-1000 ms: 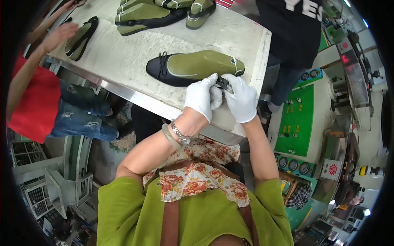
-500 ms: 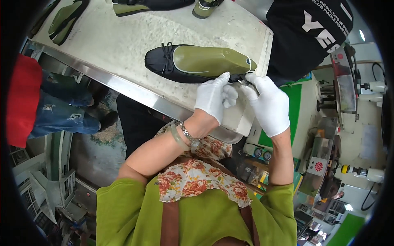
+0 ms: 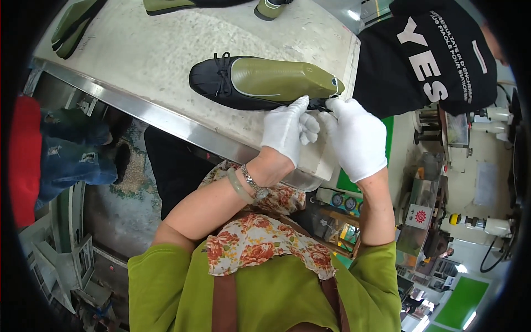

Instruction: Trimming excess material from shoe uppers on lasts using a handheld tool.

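A black ballet flat [image 3: 207, 79] with a thin bow lies on its side on the table, fitted over an olive-green shoe last [image 3: 271, 80]. Its toe points left. My left hand [image 3: 283, 131], in a white glove, pinches the shoe's near edge toward the heel, other fingers curled. My right hand [image 3: 358, 135], also gloved, is closed at the heel end, thumb and fingers together. Whatever sits between those right fingers is hidden by the glove. White cord [image 3: 334, 83] shows at the heel of the last.
More black shoes on olive lasts [image 3: 77, 25] lie along the pale table [image 3: 138, 61], whose metal edge runs beside me. A person in a black top [image 3: 387, 72] stands close at the right, another in jeans [image 3: 77, 157] at the left. Machinery [image 3: 426, 193] lines the right.
The view has shifted slightly, and the person in black has moved further in at the right. A small metal tip by my right fingers is now hidden. My left hand keeps its pinch.
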`<state>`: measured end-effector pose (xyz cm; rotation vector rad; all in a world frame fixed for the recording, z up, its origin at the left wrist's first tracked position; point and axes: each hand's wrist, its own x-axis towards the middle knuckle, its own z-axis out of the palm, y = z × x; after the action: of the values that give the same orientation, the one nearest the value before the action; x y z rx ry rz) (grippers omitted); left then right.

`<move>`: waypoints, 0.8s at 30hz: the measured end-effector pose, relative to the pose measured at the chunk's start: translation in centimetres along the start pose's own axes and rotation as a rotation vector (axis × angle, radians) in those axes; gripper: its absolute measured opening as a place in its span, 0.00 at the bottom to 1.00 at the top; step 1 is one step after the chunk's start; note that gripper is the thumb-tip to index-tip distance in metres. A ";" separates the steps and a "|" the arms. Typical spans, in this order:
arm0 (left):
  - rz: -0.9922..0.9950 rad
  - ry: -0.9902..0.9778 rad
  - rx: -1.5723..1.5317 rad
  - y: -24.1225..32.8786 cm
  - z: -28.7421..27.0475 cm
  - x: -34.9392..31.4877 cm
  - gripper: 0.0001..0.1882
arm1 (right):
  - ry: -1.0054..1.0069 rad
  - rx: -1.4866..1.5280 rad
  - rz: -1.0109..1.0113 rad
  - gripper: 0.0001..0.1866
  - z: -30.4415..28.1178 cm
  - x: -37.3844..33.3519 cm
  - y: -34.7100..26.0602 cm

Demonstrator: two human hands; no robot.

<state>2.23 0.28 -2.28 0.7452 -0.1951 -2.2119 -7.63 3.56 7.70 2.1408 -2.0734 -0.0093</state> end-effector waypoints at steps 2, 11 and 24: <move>-0.008 0.004 -0.004 0.0 0.0 0.1 0.11 | 0.000 -0.017 0.004 0.08 0.1 0.1 -0.2; -0.011 -0.017 -0.003 0.3 0.0 0.2 0.11 | 0.195 0.061 0.031 0.09 2.9 -1.3 0.0; 0.009 -0.010 0.013 0.1 0.1 0.0 0.12 | 0.217 0.069 -0.044 0.11 4.4 -1.6 1.1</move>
<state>2.21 0.13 -2.14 0.7385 -0.2176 -2.2080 -9.31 4.61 3.31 2.1191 -1.9300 0.2811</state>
